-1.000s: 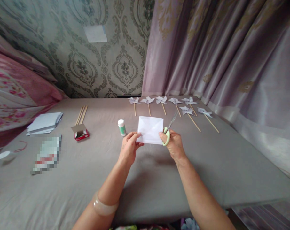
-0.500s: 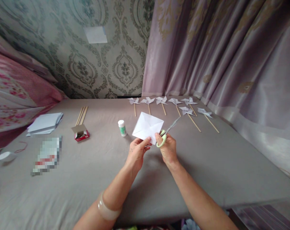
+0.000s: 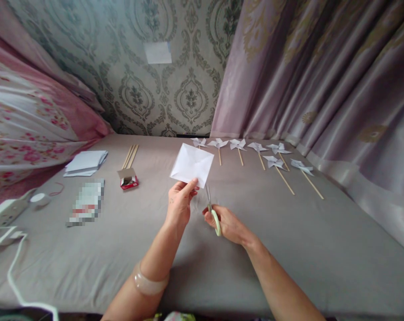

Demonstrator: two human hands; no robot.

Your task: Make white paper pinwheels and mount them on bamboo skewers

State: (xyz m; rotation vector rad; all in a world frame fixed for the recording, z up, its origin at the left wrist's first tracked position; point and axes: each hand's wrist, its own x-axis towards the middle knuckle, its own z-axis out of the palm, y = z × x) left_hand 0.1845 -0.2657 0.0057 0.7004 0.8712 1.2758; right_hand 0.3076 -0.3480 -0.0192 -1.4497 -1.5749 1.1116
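Note:
My left hand [image 3: 179, 201] pinches the lower corner of a creased white paper square [image 3: 192, 165] and holds it up over the grey bed sheet [image 3: 288, 240]. My right hand [image 3: 226, 224] is closed on green-handled scissors [image 3: 212, 211], whose blades point up toward the paper's lower corner without touching it. A clear bangle [image 3: 148, 281] sits on my left forearm.
Several paper pinwheels on sticks [image 3: 275, 162] lie in a row at the back right. A red box [image 3: 128, 179], wooden sticks [image 3: 131, 155], a paper stack [image 3: 86, 162], a printed packet [image 3: 87, 202], a tape roll [image 3: 39, 198] and a power strip [image 3: 5, 212] with white cable lie left. Curtains [image 3: 338, 98] hang right.
My left hand now holds the paper alone by one corner. My right hand let go of it, dropped lower with the scissors and turned the blades upward. The view shifted right-to-left.

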